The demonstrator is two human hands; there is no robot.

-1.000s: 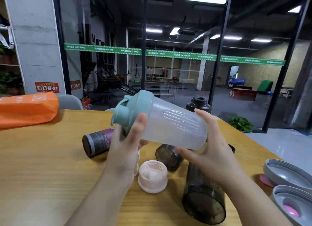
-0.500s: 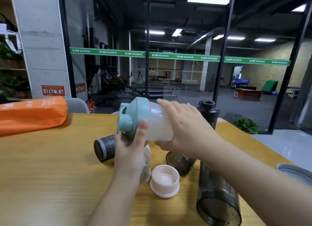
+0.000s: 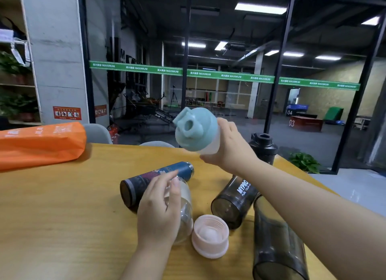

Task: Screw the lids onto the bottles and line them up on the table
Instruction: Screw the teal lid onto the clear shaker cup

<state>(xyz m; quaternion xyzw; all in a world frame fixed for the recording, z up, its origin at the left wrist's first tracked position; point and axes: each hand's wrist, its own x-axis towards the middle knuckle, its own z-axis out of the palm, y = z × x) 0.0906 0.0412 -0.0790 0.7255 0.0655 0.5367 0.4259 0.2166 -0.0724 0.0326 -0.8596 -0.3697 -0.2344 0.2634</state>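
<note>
- Now the right hand [image 3: 227, 146] holds the capped shaker [image 3: 200, 133] up above the counter [image 3: 62, 206], its grip wrapped round the clear body, teal lid [image 3: 191, 128] tilted toward the camera.
- The left hand [image 3: 158, 210] rests on a clear bottle [image 3: 184, 213] lying on its side just left of the pink lid [image 3: 210, 236]; fingers loosely curved over it, and I cannot tell whether they clasp it.
- Step in hand, as I judge it: stand the shaker upright. Best to set it down beyond the pink lid, near the black bottle [image 3: 263, 147] already standing at the far edge, so a row starts there.
- Keep the shaker level on the way down and let go only once its base sits flat.
- Lying behind the pink lid: a dark blue flask [image 3: 154, 179]; to its right, two smoky open cups [image 3: 236, 200], one nearer [image 3: 275, 244]. The right forearm crosses over these, so a low sweep could knock them rolling.
- Well left of the pink lid, an orange bag [image 3: 39, 144] lies at the counter's back.
</note>
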